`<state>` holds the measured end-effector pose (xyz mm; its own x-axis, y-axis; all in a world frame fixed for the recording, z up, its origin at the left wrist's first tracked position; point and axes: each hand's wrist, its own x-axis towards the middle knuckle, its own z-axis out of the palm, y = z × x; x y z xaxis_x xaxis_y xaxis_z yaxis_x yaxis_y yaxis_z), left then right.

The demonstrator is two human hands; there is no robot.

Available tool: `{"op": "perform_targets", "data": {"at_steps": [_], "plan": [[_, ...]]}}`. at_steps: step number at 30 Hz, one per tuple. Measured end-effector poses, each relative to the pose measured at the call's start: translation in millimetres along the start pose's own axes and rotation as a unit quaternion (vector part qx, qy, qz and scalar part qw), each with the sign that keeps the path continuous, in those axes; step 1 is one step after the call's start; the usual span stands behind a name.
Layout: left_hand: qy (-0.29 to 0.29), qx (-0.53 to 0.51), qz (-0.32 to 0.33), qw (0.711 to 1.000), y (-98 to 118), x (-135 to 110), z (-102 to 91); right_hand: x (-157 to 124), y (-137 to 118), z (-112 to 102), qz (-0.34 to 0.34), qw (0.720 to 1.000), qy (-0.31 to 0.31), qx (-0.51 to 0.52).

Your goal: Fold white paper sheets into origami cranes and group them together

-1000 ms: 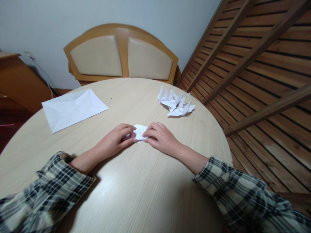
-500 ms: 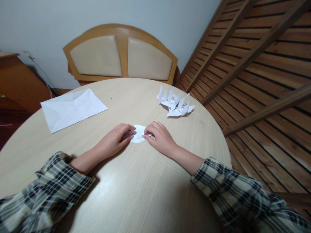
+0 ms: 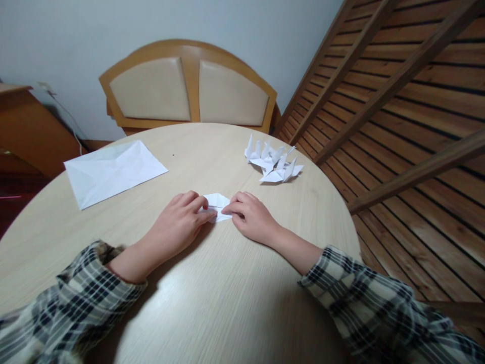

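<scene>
A small folded sheet of white paper (image 3: 216,200) lies on the table between my two hands, with crease lines across it. My left hand (image 3: 180,217) presses the left part of the paper, its fingers curled and the thumb and index fingertips on the near flap. From the other side, my right hand (image 3: 252,217) has its fingers bent together, the index fingertip on the paper near its middle. Both hands hide the paper's outer ends. Beyond my right hand stand several folded white paper cranes (image 3: 271,161), clustered and untouched.
A larger creased sheet of white paper (image 3: 115,172) rests on the left of the round wooden table (image 3: 212,298). Behind the table is a padded wooden headboard (image 3: 193,81) against the wall. Wooden slats (image 3: 409,126) rise along the right side, and a brown cabinet (image 3: 30,131) stands far left.
My left hand has shifted slightly right over the paper, its thumb now nearer the middle. My right index finger has straightened onto the paper. The near edge of the paper looks folded up further.
</scene>
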<state>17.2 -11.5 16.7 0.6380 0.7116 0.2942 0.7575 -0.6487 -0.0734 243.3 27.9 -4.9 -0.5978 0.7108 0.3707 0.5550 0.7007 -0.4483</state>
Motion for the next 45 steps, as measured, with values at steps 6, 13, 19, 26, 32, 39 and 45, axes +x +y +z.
{"op": "perform_targets", "data": {"at_steps": [6, 13, 19, 26, 32, 39, 45], "plan": [[-0.067, 0.014, -0.058, 0.996, 10, 0, -2.0, -1, -1, -1, 0.023, 0.991, -0.001, 0.13], [-0.038, -0.054, -0.127, 0.99, 0, 0, 1.5, -5, -6, 1, -0.117, 0.958, -0.064, 0.255], [-0.032, -0.087, -0.136, 0.986, -1, -2, 6.9, -3, 0, -3, -0.077, 0.977, 0.028, 0.197], [-0.024, -0.146, -0.109, 0.983, -9, -7, 18.3, -1, 11, -7, -0.073, 0.997, -0.001, 0.04], [-0.02, -0.152, -0.074, 0.985, -9, -8, 19.0, -1, 10, -11, -0.047, 0.997, -0.053, -0.01], [-0.012, -0.169, -0.062, 0.984, -9, -7, 13.9, 1, 16, -10, -0.062, 0.998, -0.028, -0.004], [-0.038, -0.191, -0.065, 0.979, -7, -6, 8.6, 2, 17, -10, -0.071, 0.997, -0.013, -0.002]]}}
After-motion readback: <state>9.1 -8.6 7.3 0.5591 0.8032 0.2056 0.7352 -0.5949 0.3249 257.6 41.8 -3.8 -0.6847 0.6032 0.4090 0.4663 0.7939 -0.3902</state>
